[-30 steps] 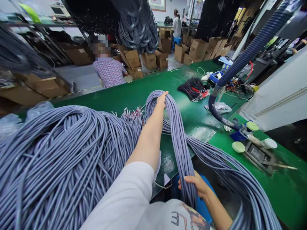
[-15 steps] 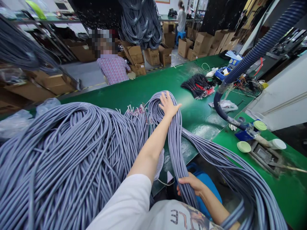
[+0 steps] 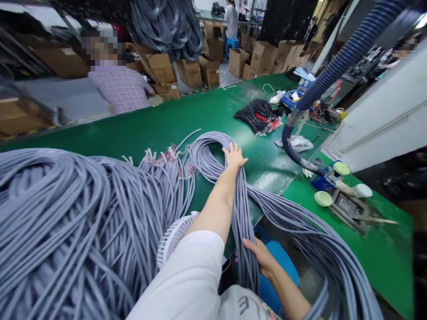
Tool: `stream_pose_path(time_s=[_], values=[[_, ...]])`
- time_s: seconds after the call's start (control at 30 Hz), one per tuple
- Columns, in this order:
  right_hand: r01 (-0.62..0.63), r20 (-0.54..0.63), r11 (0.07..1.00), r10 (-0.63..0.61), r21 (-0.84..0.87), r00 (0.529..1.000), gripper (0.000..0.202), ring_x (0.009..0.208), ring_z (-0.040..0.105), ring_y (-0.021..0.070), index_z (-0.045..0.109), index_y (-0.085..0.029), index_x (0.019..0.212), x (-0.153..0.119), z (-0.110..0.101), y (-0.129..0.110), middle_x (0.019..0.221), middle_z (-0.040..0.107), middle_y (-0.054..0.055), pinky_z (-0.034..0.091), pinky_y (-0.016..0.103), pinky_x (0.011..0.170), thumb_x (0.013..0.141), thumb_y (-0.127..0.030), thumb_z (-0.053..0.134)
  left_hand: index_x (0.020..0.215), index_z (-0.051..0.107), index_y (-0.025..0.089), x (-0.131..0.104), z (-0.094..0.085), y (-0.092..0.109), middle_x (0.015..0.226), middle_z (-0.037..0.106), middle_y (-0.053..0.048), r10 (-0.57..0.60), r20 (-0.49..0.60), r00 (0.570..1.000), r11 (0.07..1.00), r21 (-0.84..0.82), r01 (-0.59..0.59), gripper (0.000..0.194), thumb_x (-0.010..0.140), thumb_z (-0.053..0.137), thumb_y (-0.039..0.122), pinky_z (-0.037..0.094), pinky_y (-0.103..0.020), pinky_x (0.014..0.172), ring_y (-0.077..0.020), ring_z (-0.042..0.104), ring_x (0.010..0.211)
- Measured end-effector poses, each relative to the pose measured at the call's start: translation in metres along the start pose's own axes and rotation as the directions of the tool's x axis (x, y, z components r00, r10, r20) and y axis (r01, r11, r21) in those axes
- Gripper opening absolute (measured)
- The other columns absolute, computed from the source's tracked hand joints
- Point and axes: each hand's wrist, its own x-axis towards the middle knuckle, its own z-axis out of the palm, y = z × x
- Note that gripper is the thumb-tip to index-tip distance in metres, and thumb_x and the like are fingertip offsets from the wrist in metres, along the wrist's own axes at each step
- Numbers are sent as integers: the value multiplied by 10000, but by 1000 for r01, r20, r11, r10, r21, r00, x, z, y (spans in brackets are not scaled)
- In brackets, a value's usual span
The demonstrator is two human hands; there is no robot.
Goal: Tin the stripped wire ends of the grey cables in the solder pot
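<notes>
A looped bundle of grey cables lies over the green table's edge and hangs toward my body. My left hand rests palm down on the bundle beside its loop, fingers spread. Lower down, my right hand is wrapped round the hanging part, thumb on top and most fingers hidden behind. From the loop another length of the grey cables runs off to the right and droops past the table edge. To the left lies a large heap of grey cables, with stripped cable ends at its far side.
A white fan sits by my left arm. On the green table lie black and red wires. A blue ribbed hose hangs at right above a soldering area. A blue stool stands below. A seated person works beyond the table.
The view has swung right, so most things sit further left. The bundle's loop looks wider, and a loose cable end now sticks out beyond it. Both hands stay on the bundle.
</notes>
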Motion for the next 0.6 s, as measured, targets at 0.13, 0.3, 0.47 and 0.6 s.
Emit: stream_pose_path(time_s=[0.13, 0.3, 0.47, 0.6], values=[[165, -81, 982, -173, -92, 982, 596, 1093, 598, 220, 547, -180, 1158, -19, -11, -9, 1136, 638, 103, 430, 400, 993, 681, -498, 709, 1355, 451, 162, -22, 8, 7, 1529, 221, -153, 149, -50, 988, 989, 14, -149, 658, 804, 512, 517, -122, -604, 1077, -318, 18, 1435], [329, -248, 908, -392, -260, 886, 630, 1204, 509, 221, 516, -200, 1256, -71, -34, -29, 1298, 539, 126, 396, 406, 1012, 708, -456, 690, 1292, 511, 201, -85, 19, 24, 1475, 359, -120, 239, 47, 970, 971, -37, -238, 548, 820, 509, 479, 18, -560, 1125, -304, 165, 1418], [283, 86, 896, -270, -342, 959, 252, 714, 626, 131, 687, -126, 875, -104, -48, -22, 748, 680, 20, 502, 282, 719, 733, -335, 689, 1196, 590, 192, -158, -12, 83, 1396, 473, -121, 179, 124, 976, 970, -190, -153, 528, 768, 588, 501, 204, -497, 1119, -333, 333, 1344], [58, 189, 972, -15, -226, 982, 161, 554, 595, 120, 657, -81, 734, -114, -50, -4, 619, 631, -1, 500, 259, 550, 740, -231, 713, 1144, 651, 209, -252, -28, 175, 1233, 621, -78, 741, 572, 352, 640, -760, -114, 641, 739, 541, 694, 359, -365, 1052, -302, 518, 1196]])
